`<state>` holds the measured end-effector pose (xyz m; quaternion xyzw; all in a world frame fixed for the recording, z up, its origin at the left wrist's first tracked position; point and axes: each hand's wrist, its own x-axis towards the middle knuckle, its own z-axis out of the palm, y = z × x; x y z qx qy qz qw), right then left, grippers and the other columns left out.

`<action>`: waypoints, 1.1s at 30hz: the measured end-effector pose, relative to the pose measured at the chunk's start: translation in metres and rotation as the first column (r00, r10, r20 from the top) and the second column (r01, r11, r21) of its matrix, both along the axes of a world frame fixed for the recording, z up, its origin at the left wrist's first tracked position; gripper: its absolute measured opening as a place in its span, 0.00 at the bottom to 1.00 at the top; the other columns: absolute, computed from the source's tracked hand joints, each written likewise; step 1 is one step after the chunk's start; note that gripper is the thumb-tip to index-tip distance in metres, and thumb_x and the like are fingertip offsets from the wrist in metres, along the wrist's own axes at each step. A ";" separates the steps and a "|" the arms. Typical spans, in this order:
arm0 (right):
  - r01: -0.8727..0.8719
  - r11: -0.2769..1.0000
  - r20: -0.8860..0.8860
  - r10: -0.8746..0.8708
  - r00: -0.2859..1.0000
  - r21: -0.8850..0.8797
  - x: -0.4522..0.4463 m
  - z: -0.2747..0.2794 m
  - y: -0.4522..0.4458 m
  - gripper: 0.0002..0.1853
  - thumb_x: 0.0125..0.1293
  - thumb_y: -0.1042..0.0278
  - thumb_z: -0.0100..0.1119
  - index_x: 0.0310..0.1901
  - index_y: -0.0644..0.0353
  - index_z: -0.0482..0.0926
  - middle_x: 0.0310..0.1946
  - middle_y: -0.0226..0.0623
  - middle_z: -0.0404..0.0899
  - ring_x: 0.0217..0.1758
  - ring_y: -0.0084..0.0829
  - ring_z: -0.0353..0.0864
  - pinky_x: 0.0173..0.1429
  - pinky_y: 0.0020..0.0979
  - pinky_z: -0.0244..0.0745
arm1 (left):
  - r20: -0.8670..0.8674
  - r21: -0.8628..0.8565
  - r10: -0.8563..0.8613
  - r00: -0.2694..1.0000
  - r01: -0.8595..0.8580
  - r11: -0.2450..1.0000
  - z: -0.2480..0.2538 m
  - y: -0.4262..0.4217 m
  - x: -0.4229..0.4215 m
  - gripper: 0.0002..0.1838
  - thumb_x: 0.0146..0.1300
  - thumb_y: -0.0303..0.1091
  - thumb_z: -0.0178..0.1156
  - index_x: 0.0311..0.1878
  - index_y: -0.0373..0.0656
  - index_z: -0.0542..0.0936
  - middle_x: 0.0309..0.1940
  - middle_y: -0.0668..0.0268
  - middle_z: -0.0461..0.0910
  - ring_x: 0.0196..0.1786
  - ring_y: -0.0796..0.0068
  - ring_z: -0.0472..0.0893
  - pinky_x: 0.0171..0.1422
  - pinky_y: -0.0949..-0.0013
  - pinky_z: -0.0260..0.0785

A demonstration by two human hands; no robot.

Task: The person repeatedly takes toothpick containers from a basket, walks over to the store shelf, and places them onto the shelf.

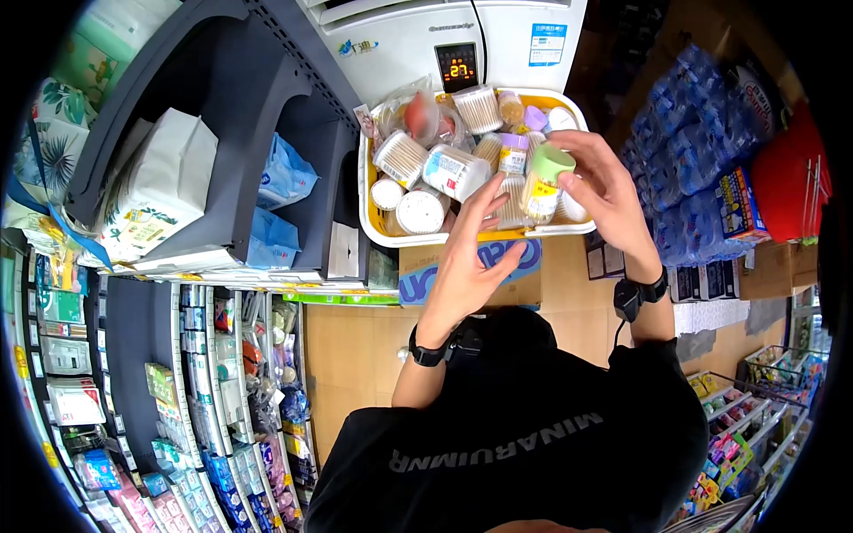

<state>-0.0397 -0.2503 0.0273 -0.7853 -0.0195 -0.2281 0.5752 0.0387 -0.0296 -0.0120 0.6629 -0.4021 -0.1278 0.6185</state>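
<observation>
My right hand (606,188) grips a small clear jar (539,197) by its green lid; it has a yellow label and thin sticks inside. The jar is slightly tilted over the front right of a white and yellow basket (371,182). Held lower and to the left, my left hand (466,271) is open, thumb apart from the fingers, its fingertips near the basket's front rim. Inside the basket lie several tubs of cotton swabs (402,160), a white-labelled tub (455,172) and a purple-lidded jar (513,153).
Behind the basket stands a white appliance (391,44) with a lit display. A dark shelf unit (222,98) with tissue packs rises at the left. Stacked bottle packs (689,151) are on the right. Below the basket sits a cardboard box (515,289).
</observation>
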 end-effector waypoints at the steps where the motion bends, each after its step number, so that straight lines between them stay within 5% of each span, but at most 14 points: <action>1: 0.000 1.000 -0.003 0.000 1.000 0.007 -0.002 -0.001 0.005 0.23 0.76 0.71 0.63 0.69 0.63 0.72 0.62 0.39 0.80 0.64 0.29 0.80 0.71 0.35 0.73 | 0.002 -0.027 -0.018 1.000 0.018 0.999 0.002 0.000 -0.001 0.47 0.61 0.20 0.72 0.82 0.43 0.61 0.80 0.56 0.65 0.77 0.59 0.73 0.75 0.57 0.70; 14: -0.087 0.978 -0.032 0.095 0.995 0.191 -0.010 -0.013 0.047 0.21 0.76 0.71 0.63 0.67 0.65 0.73 0.62 0.41 0.79 0.63 0.29 0.81 0.68 0.33 0.76 | 0.040 -0.132 -0.140 0.989 0.144 0.981 0.006 0.022 0.004 0.49 0.52 0.16 0.69 0.81 0.42 0.65 0.80 0.54 0.63 0.61 0.67 0.82 0.62 0.65 0.79; 19: -0.175 0.906 0.045 0.170 0.984 0.386 -0.013 -0.021 0.052 0.30 0.74 0.74 0.63 0.74 0.64 0.64 0.69 0.48 0.72 0.67 0.37 0.79 0.69 0.37 0.75 | -0.108 -0.222 -0.144 0.984 0.117 0.968 0.005 0.025 0.005 0.54 0.52 0.17 0.74 0.83 0.44 0.59 0.77 0.55 0.65 0.59 0.69 0.81 0.61 0.63 0.79; 23: -0.264 0.908 0.098 0.245 0.965 0.326 -0.018 -0.028 0.050 0.43 0.68 0.70 0.70 0.79 0.64 0.58 0.76 0.51 0.64 0.73 0.43 0.74 0.73 0.45 0.70 | -0.198 -0.293 -0.153 0.968 0.091 0.952 0.002 0.025 0.005 0.57 0.54 0.18 0.75 0.84 0.45 0.53 0.76 0.55 0.64 0.58 0.68 0.81 0.63 0.62 0.77; 33: -0.202 0.927 0.072 0.189 0.979 0.315 -0.017 -0.035 0.056 0.42 0.67 0.73 0.72 0.78 0.64 0.59 0.75 0.50 0.65 0.70 0.40 0.77 0.71 0.40 0.73 | -0.343 -0.307 -0.147 0.928 0.037 0.951 0.001 0.024 0.003 0.53 0.60 0.22 0.74 0.84 0.46 0.52 0.75 0.52 0.63 0.61 0.67 0.79 0.66 0.60 0.75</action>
